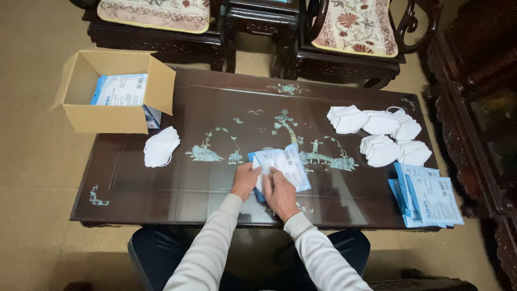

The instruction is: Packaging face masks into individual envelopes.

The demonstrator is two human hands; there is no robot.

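White-and-blue pouch [285,164] at frame centre, both hands clamped on it: left hand [245,180] pinches its left edge, right hand [280,191] grips from below. Loose masks [160,146] lie left, mask piles [379,134] upper right, flat pouches [428,196] lower right, box [116,91] upper left on the table [161,183].

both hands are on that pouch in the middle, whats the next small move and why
Probably slide the mask into the pouch: both the left hand and right hand grip it at its near end, loose masks wait at right, and a filled pouch lies in the box.
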